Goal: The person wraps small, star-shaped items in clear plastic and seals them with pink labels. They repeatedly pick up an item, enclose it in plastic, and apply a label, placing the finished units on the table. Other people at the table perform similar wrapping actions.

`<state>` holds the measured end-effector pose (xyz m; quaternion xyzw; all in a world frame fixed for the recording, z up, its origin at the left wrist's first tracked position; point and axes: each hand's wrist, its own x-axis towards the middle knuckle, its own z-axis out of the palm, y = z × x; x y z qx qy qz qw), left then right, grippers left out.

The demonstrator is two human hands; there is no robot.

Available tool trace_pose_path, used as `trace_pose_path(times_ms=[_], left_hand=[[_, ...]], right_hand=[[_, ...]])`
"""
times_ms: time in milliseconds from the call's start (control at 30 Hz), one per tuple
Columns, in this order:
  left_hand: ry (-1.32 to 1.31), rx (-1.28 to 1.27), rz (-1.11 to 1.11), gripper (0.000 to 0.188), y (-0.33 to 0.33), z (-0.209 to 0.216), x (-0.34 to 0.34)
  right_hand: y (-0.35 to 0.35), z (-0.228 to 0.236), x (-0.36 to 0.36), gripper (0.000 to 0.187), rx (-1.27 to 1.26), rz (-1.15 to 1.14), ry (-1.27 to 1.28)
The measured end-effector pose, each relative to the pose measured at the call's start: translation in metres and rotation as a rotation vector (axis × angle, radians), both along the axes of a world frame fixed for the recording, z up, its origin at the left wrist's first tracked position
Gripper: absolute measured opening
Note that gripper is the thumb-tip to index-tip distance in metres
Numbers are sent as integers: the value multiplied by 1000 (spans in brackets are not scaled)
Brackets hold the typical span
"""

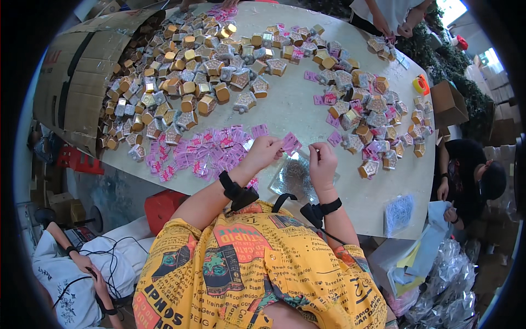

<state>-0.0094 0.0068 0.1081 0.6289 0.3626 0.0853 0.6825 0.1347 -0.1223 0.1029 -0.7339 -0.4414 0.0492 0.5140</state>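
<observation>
My left hand (265, 152) pinches a small pink printed tag (291, 143) between thumb and fingertips. To its right my right hand (322, 163) is raised with thumb and fingers pressed together; whatever they hold, if anything, is too fine to see. Beneath and between both hands lies a clear plastic tray or bag (279, 183) with a tangle of thin dark strands in it. A loose heap of pink tags (211, 151) spreads over the table just left of my left hand. Beyond the heap sit many gold and silvery glitter house-shaped ornaments (244, 101).
A cardboard box (82, 82) lies on its side at the left, ornaments spilling out. More ornaments with tags (375, 104) are piled at the right. A bag of pale strands (399, 214) lies near the right edge, a tape dispenser (421, 85) farther back. Other people work around the table.
</observation>
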Motion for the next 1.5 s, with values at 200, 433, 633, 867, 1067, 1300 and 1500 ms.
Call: trace_pose_path(times_ms=[200, 433, 633, 867, 1067, 1300, 1500], left_hand=[[-11, 80, -15, 26, -1, -2, 3], [-165, 749, 47, 13, -12, 28, 5], [-169, 846, 3, 7, -10, 34, 8], [-126, 567, 23, 9, -7, 31, 9], [-123, 492, 58, 8, -7, 29, 9], [-166, 1244, -405, 19, 12, 49, 3], [-58, 1270, -569, 11, 24, 34, 1]], right_hand=[[8, -1, -9, 6, 13, 24, 223], [10, 3, -12, 7, 30, 40, 492], [10, 4, -11, 8, 34, 45, 652], [12, 5, -11, 9, 110, 142, 957], [17, -9, -13, 9, 54, 221, 1183], [19, -14, 7, 8, -183, 457, 1180], [24, -2, 10, 9, -368, 479, 1043]])
